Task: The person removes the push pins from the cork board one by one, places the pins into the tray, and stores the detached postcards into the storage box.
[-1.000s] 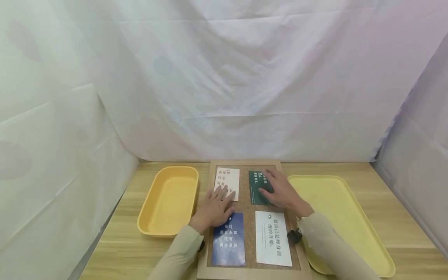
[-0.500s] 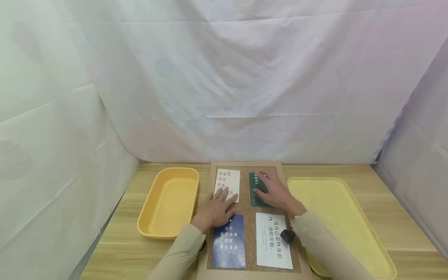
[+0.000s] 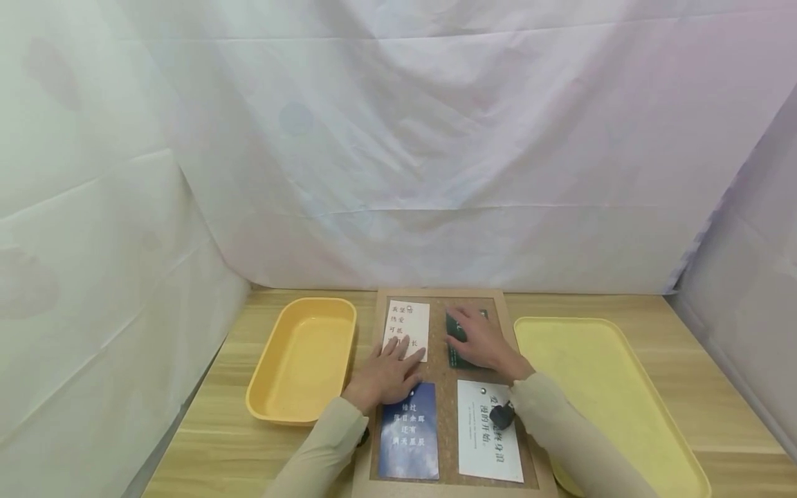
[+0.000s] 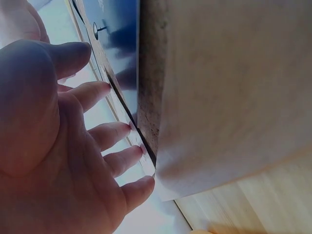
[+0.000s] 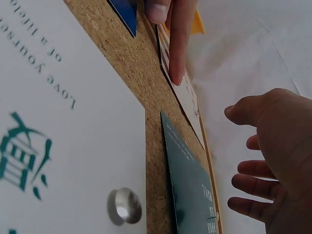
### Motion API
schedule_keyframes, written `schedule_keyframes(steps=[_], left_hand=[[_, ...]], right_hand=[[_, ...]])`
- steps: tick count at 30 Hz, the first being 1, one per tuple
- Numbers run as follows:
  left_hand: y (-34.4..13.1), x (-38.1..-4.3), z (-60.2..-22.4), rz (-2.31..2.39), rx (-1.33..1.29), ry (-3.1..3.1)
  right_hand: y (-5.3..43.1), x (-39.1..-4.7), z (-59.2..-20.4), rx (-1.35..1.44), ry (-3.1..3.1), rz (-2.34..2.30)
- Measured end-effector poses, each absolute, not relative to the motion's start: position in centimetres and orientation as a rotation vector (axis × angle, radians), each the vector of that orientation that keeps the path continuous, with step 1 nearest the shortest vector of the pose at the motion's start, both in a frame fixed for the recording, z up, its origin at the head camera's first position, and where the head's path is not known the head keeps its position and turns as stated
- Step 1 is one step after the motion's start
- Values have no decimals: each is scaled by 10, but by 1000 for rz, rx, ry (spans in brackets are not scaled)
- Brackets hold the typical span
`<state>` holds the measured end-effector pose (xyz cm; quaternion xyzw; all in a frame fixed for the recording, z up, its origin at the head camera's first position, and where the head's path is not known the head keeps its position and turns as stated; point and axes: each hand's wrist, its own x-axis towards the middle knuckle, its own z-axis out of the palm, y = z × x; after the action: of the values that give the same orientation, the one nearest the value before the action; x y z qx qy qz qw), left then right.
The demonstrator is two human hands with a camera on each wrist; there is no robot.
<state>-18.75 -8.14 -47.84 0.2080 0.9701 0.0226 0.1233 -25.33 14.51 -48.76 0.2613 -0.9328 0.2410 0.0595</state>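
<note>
A wood-framed cork board (image 3: 437,401) bears several cards. My left hand (image 3: 386,373) lies spread on the lower part of a white card (image 3: 416,317) with red writing, at the far left of the board. In the left wrist view its fingertips (image 4: 123,129) touch that card, beside a blue card (image 4: 122,44) with a pushpin (image 4: 96,30). My right hand (image 3: 482,340) hovers over a dark green card (image 3: 456,354) at the far right, holding nothing visible. The right wrist view shows the right hand (image 5: 282,151) with loosely bent fingers, apart from the green card (image 5: 187,185).
Nearer the front lies a white card (image 3: 474,439) with dark writing, with a silver pushpin (image 5: 128,206) at its top. An orange-yellow bin (image 3: 299,366) stands left of the board. At its right is a pale yellow tray (image 3: 598,394). White cloth (image 3: 398,173) hangs behind.
My right hand has shifted left and slightly nearer over the green card, covering more of its writing. The left hand has stayed on the white card. The view has tilted slightly.
</note>
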Motion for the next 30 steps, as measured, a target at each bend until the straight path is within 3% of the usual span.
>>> schedule_keyframes(steps=[30], left_hand=[[-75, -183, -476, 137, 606, 2808]], right_hand=[[112, -268, -489, 921, -2894, 776]])
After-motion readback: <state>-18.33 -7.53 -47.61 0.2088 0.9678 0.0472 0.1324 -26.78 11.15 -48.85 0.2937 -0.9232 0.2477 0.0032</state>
